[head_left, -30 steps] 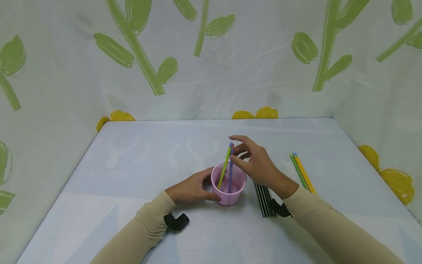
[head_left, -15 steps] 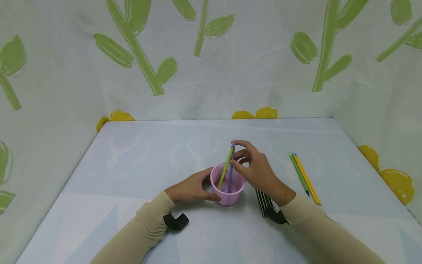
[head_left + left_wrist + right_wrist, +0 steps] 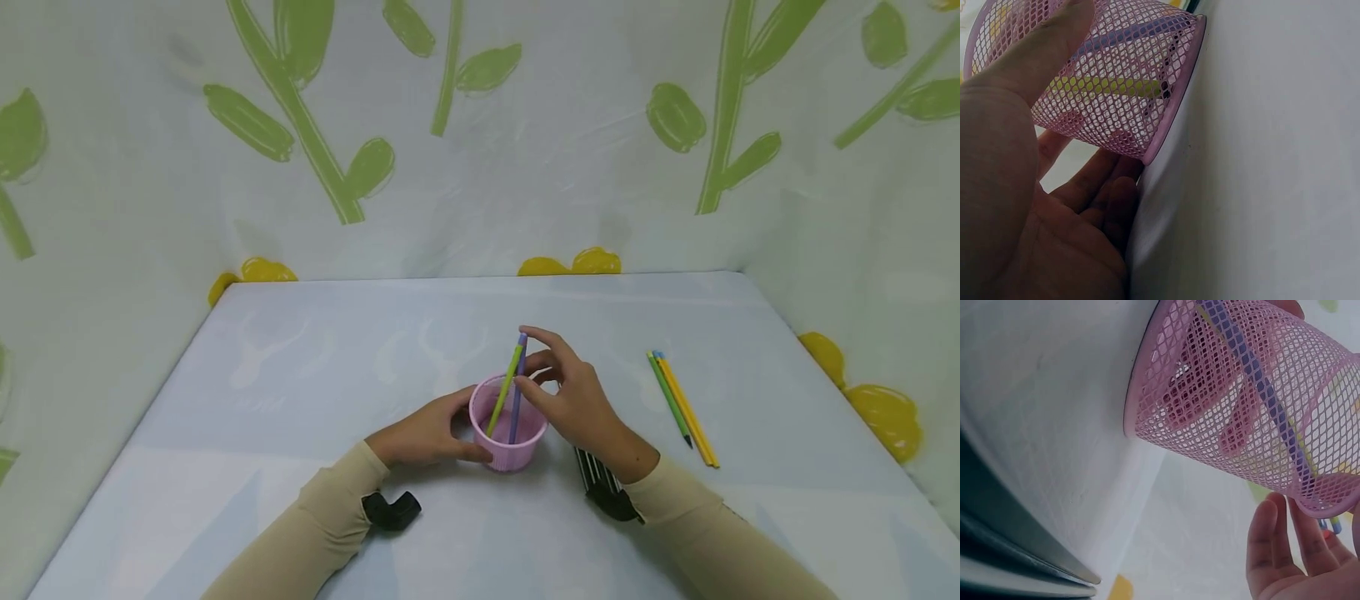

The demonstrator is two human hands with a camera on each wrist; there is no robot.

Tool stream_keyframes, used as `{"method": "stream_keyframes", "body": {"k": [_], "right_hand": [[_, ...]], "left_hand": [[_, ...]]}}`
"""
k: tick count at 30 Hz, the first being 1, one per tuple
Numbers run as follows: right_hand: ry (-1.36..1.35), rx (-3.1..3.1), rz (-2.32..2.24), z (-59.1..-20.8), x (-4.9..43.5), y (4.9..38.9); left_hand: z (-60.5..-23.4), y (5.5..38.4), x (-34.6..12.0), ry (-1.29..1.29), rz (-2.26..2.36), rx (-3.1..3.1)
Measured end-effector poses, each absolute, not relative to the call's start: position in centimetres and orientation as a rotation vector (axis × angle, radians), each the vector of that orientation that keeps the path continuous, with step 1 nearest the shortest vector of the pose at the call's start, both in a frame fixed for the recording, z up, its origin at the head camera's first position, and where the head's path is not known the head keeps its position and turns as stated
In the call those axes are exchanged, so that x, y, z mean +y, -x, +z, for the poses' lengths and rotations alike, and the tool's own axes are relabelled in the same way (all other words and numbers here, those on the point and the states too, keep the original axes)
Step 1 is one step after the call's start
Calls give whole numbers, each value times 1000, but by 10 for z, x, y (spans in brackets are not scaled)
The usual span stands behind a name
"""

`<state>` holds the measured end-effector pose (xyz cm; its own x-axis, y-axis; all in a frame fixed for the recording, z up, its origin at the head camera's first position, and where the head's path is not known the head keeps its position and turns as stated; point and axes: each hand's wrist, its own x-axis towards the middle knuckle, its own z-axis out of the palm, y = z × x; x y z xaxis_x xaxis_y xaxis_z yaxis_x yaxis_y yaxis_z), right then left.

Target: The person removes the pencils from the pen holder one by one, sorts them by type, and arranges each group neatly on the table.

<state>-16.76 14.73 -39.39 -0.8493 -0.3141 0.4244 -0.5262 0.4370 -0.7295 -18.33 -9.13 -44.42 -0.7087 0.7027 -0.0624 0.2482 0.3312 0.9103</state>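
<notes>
A pink mesh pencil cup [image 3: 508, 457] stands upright on the table. My left hand [image 3: 427, 432] grips its side, thumb in front and fingers behind; the left wrist view shows the mesh cup [image 3: 1116, 56] against that thumb. Inside lean a yellow-green pencil [image 3: 501, 400] and a purple pencil [image 3: 515, 417], crossing near their tops. Over the rim, my right hand [image 3: 566, 387] holds the purple pencil between thumb and fingers, its index fingertip at the top end. In the right wrist view, the purple pencil [image 3: 1260, 381] slants through the mesh beside the right hand [image 3: 1297, 562].
Several dark pencils with pale stripes [image 3: 592, 471] lie beneath my right wrist, partly hidden. Farther right lie a green pencil [image 3: 671, 402] and yellow pencils [image 3: 688, 412] side by side. Leaf-patterned cloth walls [image 3: 585, 192] rise behind and beside the table [image 3: 337, 350].
My right index finger has come down to the purple pencil's top end, and the two pencil tops have drawn together. The left hand keeps its grip. The head view has shifted slightly.
</notes>
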Motion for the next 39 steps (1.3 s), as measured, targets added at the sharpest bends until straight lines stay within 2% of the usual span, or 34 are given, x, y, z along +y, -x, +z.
{"method": "stream_keyframes", "body": {"k": [39], "right_hand": [[-687, -2314, 1426, -358, 163, 161]], "left_hand": [[-445, 184, -92, -872, 1373, 2143]]}}
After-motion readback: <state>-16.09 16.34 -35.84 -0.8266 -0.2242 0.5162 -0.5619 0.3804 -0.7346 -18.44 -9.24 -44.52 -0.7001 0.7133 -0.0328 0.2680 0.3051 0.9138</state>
